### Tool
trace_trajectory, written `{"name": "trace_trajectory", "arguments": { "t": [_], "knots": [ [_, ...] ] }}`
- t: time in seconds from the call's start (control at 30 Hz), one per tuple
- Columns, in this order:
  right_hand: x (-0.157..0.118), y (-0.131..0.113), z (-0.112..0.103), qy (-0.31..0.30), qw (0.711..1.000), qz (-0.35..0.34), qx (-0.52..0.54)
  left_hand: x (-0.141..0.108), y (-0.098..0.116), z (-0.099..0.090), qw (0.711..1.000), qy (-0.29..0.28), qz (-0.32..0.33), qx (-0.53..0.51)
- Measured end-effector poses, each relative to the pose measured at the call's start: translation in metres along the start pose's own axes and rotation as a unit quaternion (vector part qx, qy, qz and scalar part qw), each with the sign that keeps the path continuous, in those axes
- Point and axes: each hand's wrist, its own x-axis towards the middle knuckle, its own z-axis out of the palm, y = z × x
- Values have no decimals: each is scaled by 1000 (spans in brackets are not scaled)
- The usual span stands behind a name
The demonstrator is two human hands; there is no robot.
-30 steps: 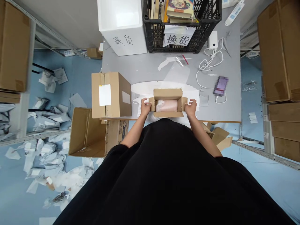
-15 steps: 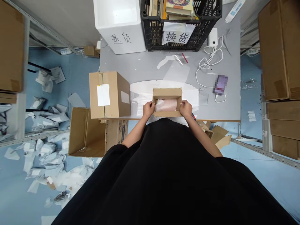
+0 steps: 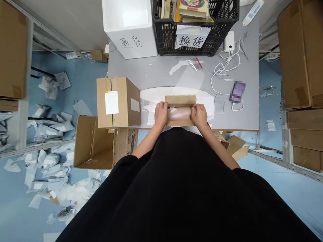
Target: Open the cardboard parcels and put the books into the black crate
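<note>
A small open cardboard box (image 3: 180, 99) stands at the table's front edge, its far flap raised. Inside it lies a pink cylindrical item (image 3: 180, 113) with clear or whitish wrapping at its left end. My left hand (image 3: 161, 114) is closed on the box's left end, fingers over the rim. At the right end my right hand (image 3: 199, 115) is likewise closed on the box, its fingertips over the rim near the pink item. White sheets (image 3: 152, 95) lie beneath and around the box.
On the table (image 3: 156, 72), a taped carton (image 3: 112, 102) is at left, a white bin (image 3: 130, 30) and black crate (image 3: 194, 40) of books at the back, a phone (image 3: 237, 92) with white cable at right. An open carton (image 3: 93, 144) and packets (image 3: 50, 161) are lower left.
Both hands have moved from the box's front corners up and inward over its two ends, with the fingers now over the rims. The box has hardly moved.
</note>
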Motion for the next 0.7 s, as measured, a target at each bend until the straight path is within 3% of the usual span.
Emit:
{"name": "trace_trajectory", "arguments": {
  "t": [0.07, 0.13, 0.27, 0.43, 0.57, 0.7],
  "knots": [
    [7, -14, 7, -74, 997, -34, -10, 7, 15, 7, 996, -73, 47, 9],
    [18, -26, 19, -158, 986, -31, -44, 18, 25, 21, 986, -157, 54, 15],
    [39, -31, 45, -265, 956, 54, -112, 43, 31, 54, 963, -262, -54, 19],
    [42, -23, 65, -279, 950, 93, -104, 56, 32, 81, 957, -254, -139, 4],
    [39, -23, 74, -270, 942, 181, -81, 54, 37, 91, 945, -229, -232, -10],
    [44, -28, 83, -264, 935, 224, -80, 54, 34, 91, 941, -242, -236, -17]
  ]
}}
